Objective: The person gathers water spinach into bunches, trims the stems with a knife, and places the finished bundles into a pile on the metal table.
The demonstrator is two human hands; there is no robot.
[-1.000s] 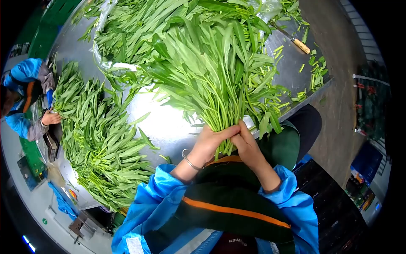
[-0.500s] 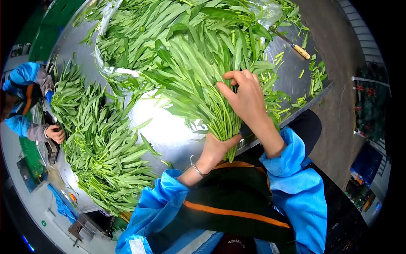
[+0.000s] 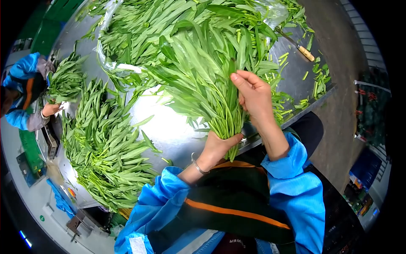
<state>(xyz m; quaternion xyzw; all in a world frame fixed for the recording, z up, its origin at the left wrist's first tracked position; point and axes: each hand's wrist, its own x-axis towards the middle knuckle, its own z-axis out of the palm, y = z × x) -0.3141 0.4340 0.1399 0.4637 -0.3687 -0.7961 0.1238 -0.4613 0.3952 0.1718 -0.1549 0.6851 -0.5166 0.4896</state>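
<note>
My left hand (image 3: 218, 148) is wrapped round the lower stems of a bunch of water spinach (image 3: 198, 80), its leaves fanned up and away from me over the table. At the bunch's right side, my right hand (image 3: 256, 94) is closed, thumb and fingers pinching a darker green leaf (image 3: 232, 67). Behind the bunch lies a big heap of the same greens (image 3: 148, 31) on a clear plastic sheet (image 3: 102, 53). Another long pile of greens (image 3: 105, 148) spreads along the left of the metal table (image 3: 156, 114).
A knife with a wooden handle (image 3: 305, 53) lies at the right among cut stem pieces (image 3: 302, 103). Across the table on the left, a co-worker in blue sleeves (image 3: 19, 120) holds a bunch of greens (image 3: 67, 80) beside a dark device (image 3: 51, 142). The table's edge (image 3: 315, 99) runs close to my right arm.
My right hand has gone from spread fingers over the bunch to a pinch on a leaf, slightly to the right. The co-worker has lifted a bunch of greens.
</note>
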